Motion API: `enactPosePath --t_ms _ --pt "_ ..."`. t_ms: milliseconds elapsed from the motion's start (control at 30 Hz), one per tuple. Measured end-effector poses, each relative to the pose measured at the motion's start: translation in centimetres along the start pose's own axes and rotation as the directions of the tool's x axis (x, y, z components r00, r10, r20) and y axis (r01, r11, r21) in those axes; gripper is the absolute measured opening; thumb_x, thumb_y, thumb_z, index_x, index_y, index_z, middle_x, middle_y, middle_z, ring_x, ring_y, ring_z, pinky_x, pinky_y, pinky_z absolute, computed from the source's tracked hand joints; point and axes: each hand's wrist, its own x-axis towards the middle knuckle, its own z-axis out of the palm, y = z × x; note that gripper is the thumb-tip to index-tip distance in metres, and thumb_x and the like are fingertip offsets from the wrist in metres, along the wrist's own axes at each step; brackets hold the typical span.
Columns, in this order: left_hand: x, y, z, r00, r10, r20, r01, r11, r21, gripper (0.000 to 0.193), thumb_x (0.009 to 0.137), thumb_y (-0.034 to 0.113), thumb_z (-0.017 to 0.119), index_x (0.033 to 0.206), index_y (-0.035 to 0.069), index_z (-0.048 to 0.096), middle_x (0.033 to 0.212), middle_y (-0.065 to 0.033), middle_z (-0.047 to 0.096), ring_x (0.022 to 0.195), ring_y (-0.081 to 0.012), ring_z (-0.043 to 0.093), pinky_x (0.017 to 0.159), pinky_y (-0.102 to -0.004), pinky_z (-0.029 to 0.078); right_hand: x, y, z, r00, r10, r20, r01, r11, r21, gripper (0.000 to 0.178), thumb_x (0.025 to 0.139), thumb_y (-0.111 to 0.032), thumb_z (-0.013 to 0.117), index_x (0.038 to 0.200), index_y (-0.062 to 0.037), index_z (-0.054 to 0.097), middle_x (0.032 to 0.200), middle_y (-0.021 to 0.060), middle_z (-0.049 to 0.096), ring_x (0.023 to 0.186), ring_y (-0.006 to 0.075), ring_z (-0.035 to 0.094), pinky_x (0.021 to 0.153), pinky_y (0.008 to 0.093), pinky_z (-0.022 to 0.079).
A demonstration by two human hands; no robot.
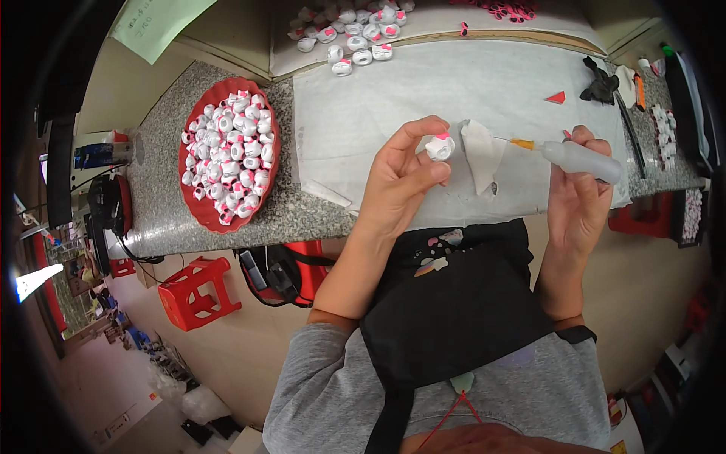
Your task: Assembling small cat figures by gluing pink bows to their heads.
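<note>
Between the thumb and fingertips of my left hand (397, 178) is a small white figure head (439, 149) with a pink bow on top, raised over the sheet. My right hand (582, 200) grips a translucent squeeze bottle (581, 160), tilted on its side. Its orange needle tip (522, 143) points left toward the head, and a gap separates the two. A torn white scrap (482, 155) with a dark spot at its lower end lies between my hands. All of this is above the white covering sheet (355, 113) on the table.
At left, a red scalloped bowl (275, 140) is heaped with similar heads. More white heads (361, 57) stand at the back, near pink-and-black pieces (507, 10). A red scrap (556, 97), a black crumpled cloth (600, 82) and tools lie right. A red stool (198, 293) stands below left.
</note>
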Motion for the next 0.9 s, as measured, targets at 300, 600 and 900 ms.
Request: enactPosePath --t_ms 300,600,900 --pt "-1.1 -0.2 0.9 0.981 0.166 -0.102 -0.155 0.982 0.105 0.030 0.072 0.002 0.053 0.101 -0.001 0.043 0.099 -0.0177 0.049 0.077 -0.0183 0.054 0.069 -0.0271 0.044 -1.3 0.2 1.0 0.871 -0.387 0.302 0.473 0.825 -0.309 0.038 0.054 -0.007 0.071 0.081 -0.0038 0.045 0.079 0.0080 0.045 0.067 0.0141 0.047 0.060 0.0245 0.040" --pt "-1.6 -0.3 1.1 0.962 0.239 -0.131 -0.212 0.959 0.191 0.036 0.069 -0.002 0.055 0.102 -0.003 0.041 0.098 -0.0174 0.049 0.081 -0.0202 0.054 0.073 -0.0293 0.043 -2.0 0.4 1.9 0.743 -0.374 0.555 0.616 0.706 -0.349 0.046 0.047 -0.003 0.075 0.084 -0.0045 0.047 0.080 0.0091 0.046 0.058 0.0130 0.049 0.049 0.0212 0.040" --pt "-1.6 -0.4 1.0 0.967 0.226 -0.118 -0.203 0.963 0.179 0.036 0.069 -0.003 0.055 0.102 -0.004 0.040 0.098 -0.0177 0.049 0.085 -0.0194 0.052 0.076 -0.0312 0.044 -2.5 0.5 2.2 0.784 -0.354 0.510 0.595 0.661 -0.457 0.038 0.054 -0.015 0.073 0.079 -0.0077 0.045 0.076 0.0055 0.046 0.055 0.0104 0.043 0.051 0.0222 0.038"
